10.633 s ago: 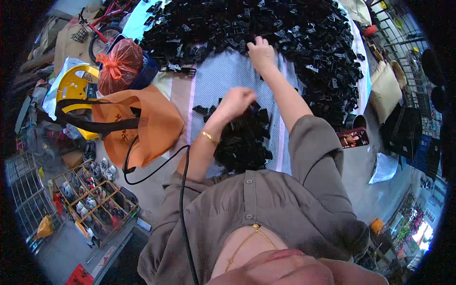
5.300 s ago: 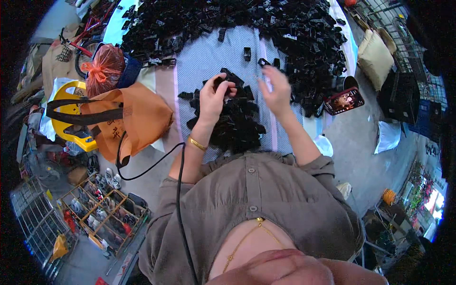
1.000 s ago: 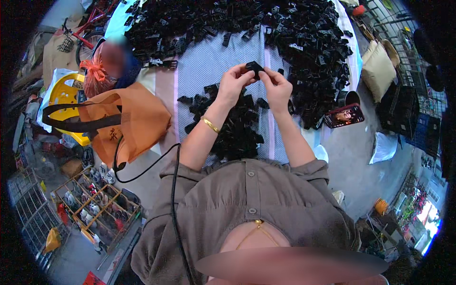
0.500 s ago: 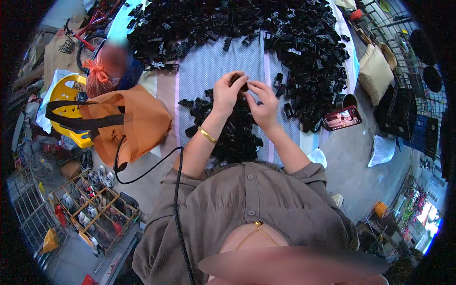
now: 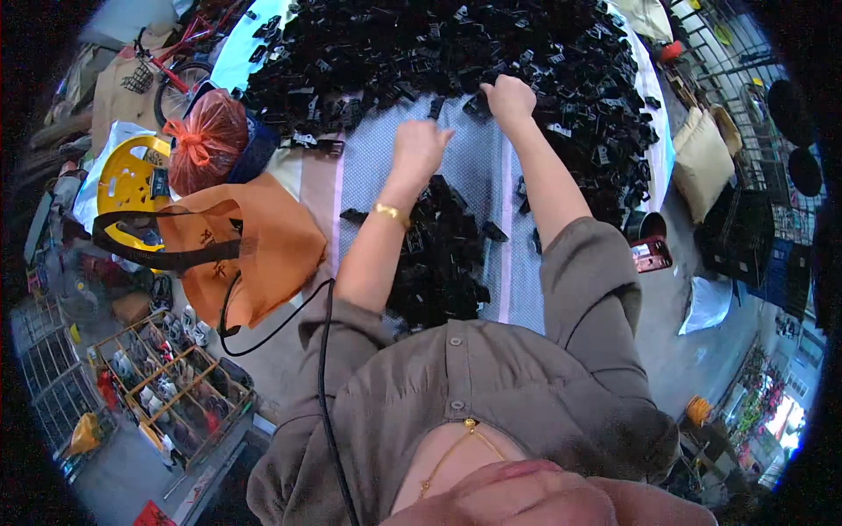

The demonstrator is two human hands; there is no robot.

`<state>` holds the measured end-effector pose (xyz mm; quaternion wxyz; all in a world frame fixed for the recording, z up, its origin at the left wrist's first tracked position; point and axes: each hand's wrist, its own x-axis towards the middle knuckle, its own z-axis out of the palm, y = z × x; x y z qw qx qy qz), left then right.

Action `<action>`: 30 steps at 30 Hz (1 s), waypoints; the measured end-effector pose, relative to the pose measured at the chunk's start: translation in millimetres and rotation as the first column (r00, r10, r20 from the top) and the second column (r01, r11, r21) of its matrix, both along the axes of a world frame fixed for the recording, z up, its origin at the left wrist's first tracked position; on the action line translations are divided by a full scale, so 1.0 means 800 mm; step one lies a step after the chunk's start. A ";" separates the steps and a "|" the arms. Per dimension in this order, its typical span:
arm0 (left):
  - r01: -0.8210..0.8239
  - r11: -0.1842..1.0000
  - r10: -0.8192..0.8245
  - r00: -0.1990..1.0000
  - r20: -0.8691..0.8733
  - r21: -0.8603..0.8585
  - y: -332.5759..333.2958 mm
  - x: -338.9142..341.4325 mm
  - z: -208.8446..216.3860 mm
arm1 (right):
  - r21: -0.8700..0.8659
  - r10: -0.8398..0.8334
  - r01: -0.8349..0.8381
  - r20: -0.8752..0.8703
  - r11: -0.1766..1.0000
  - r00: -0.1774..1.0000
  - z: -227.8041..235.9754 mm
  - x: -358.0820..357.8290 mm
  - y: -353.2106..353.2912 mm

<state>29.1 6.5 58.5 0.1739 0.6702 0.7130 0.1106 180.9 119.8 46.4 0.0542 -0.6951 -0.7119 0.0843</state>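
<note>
My left hand (image 5: pixel 419 151) is over the pale patterned cloth, its fingers curled under and the thumb sticking out to the right. Just beyond its knuckles lies a small black plastic clip (image 5: pixel 436 107); whether the fingers touch it is hidden. Farther off and to the right, my right hand (image 5: pixel 511 101) has closed fingers at the near edge of a big heap of black plastic clips (image 5: pixel 386 44). Close by its fingertips is another dark clip (image 5: pixel 476 106). What either hand holds, if anything, cannot be made out. A smaller pile of clips (image 5: pixel 438 254) lies between my forearms.
Left of the cloth (image 5: pixel 373 162) stands an orange bag (image 5: pixel 281 232) with dark handles, beside a yellow plastic stool (image 5: pixel 123 180) and a red knotted plastic bag (image 5: pixel 210 140). A black cord (image 5: pixel 326 386) runs down my front. On the right is a phone (image 5: pixel 651 254).
My hands, which were together over the small pile around a dark piece, have separated. Both have moved away from me, the right one farther, up to the big heap. The view has shifted slightly.
</note>
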 end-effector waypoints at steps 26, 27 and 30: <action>0.186 0.871 0.423 0.188 0.887 -0.455 -0.115 0.013 0.031 | 0.103 0.339 -0.412 -0.759 0.905 0.556 0.092 0.052 -0.234; 0.195 0.874 0.396 0.245 0.885 -0.445 -0.119 0.013 0.039 | 0.098 0.352 -0.419 -0.729 0.903 0.587 0.093 0.052 -0.237; 0.219 0.907 0.280 0.320 0.905 -0.358 -0.132 0.015 0.060 | 0.132 0.320 -0.339 -0.740 0.931 0.592 0.094 0.045 -0.248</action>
